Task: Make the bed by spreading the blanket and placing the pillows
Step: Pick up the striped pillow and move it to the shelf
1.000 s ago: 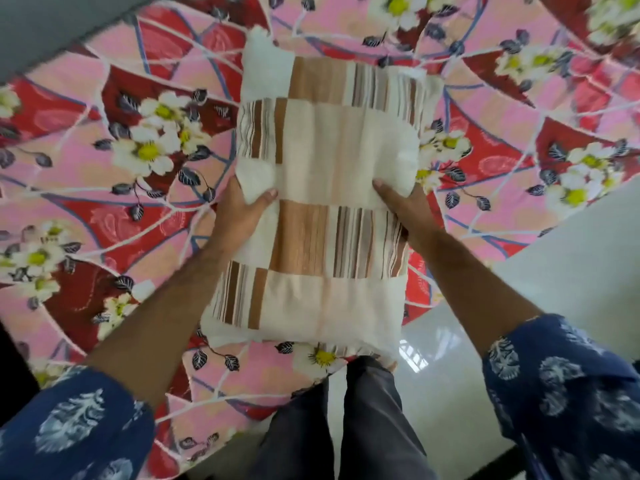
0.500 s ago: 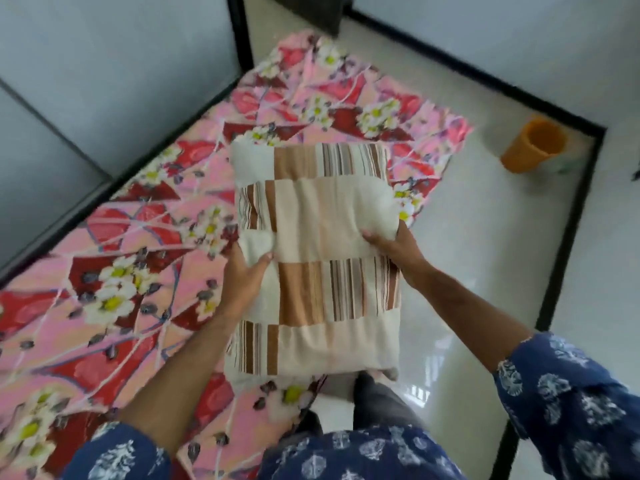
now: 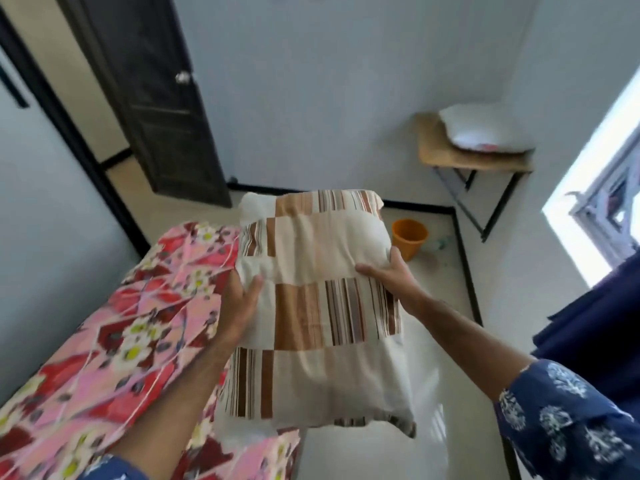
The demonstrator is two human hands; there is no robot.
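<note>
Pillow is up in the air, held betw. both hands, over the bed's right edge & the floor beside it. It's cream w/ brown striped patches, long side running away from the person, far end tipped up a bit. Left hand grips its left side, thumb on top, fingers curled under out of sight. Right hand grips the right edge, thumb pressed onto the top face, fingers wrapped round the side. Both sleeves blue w/ white print.

Blanket, pink & red w/ white flowers, lies spread over the bed at left, blurred. Can't tell if a 2nd pillow sits behind the held one; a white bit shows at its far left corner.

Past the pillow, an orange bin stands on the floor near the wall corner. A small counter stands against the far wall w/ a white pillow on it. Dark door at back left, bright window at right, dark blue curtain below it.
</note>
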